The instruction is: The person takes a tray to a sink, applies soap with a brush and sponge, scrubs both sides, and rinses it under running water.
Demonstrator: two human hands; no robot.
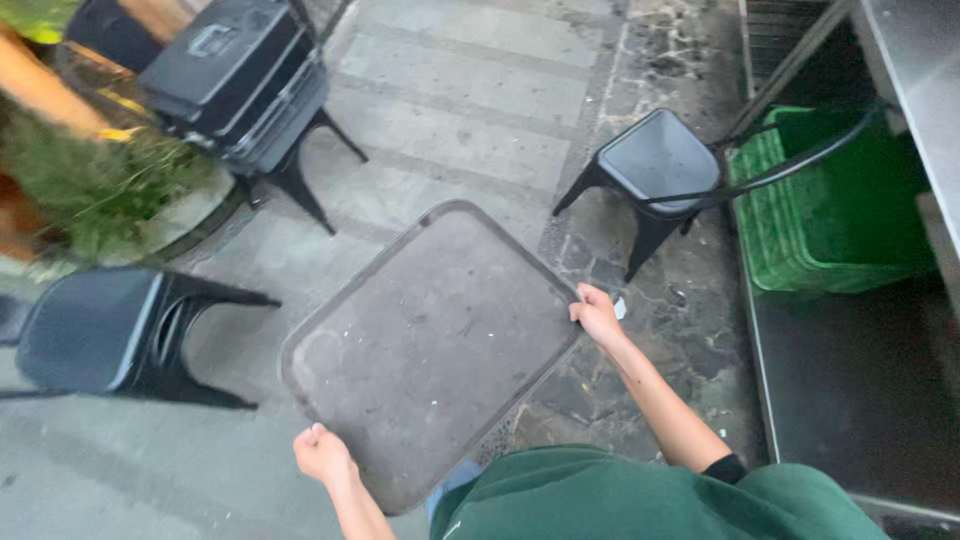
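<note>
So both hands are on a big brown serving tray (430, 350), held out flat over the paved floor (470, 110), pretty much dead centre of the view and turned so its corners point like a diamond. The left hand (322, 455) is clamped in a fist on the tray's rim down at about 7 o'clock, and the right hand (597, 315) has its fingers curled around the edge over at 3 o'clock. The tray has nothing on it apart from a few crumbs and smudges. Around it: a black metal stool (655, 160) at roughly 1 o'clock, another black stool (95, 330) at 9 o'clock, and a third one at 11 o'clock carrying a dark case (235, 70). A leafy plant (95, 185) sits at 10 o'clock. Off at 2 to 3 o'clock there's a stack of green crates (830, 200) tucked under a steel worktop (925, 80). Green apron (620, 500) visible at 6.
</note>
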